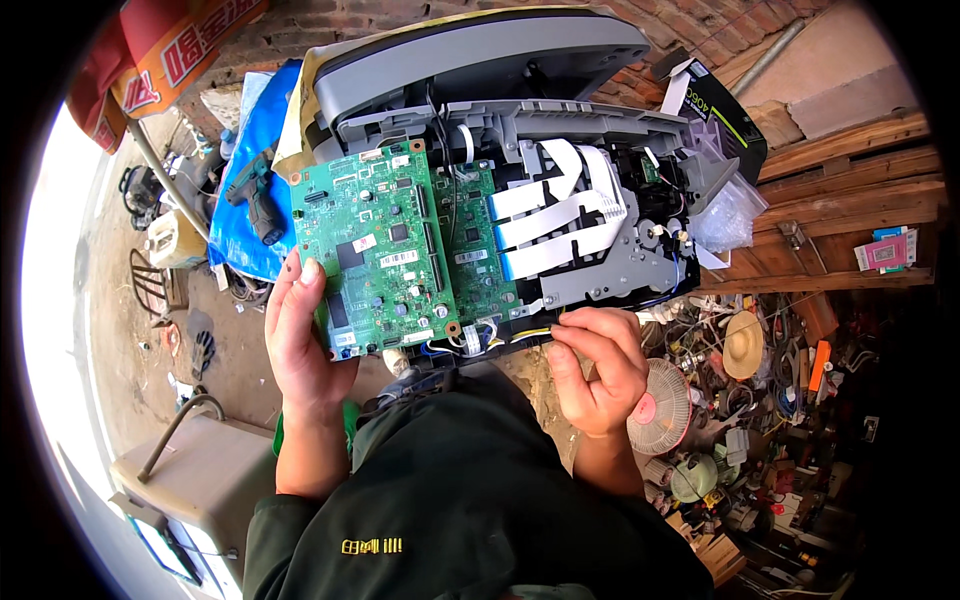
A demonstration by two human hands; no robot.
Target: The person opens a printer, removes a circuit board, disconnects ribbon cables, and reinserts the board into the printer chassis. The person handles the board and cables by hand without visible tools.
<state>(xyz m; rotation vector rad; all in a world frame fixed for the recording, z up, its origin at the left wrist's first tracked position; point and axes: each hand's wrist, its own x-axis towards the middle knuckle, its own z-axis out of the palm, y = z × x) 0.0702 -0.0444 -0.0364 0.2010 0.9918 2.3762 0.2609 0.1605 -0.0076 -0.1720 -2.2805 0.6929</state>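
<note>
A green circuit board is tilted up at the left of an opened grey printer-like machine. My left hand is closed on its lower left edge, thumb on the face. Behind it, a second green board sits in the machine, with white flat ribbon cables running to its right edge. My right hand is at the machine's near edge, fingers bent and thumb close to the forefinger. Their tips meet a yellow wire from the bundle there; the exact grip is partly hidden.
The machine's grey lid stands raised at the back. A cordless drill lies on a blue sheet to the left. To the right are a wooden board, a fan and heaped parts. A beige cabinet stands lower left.
</note>
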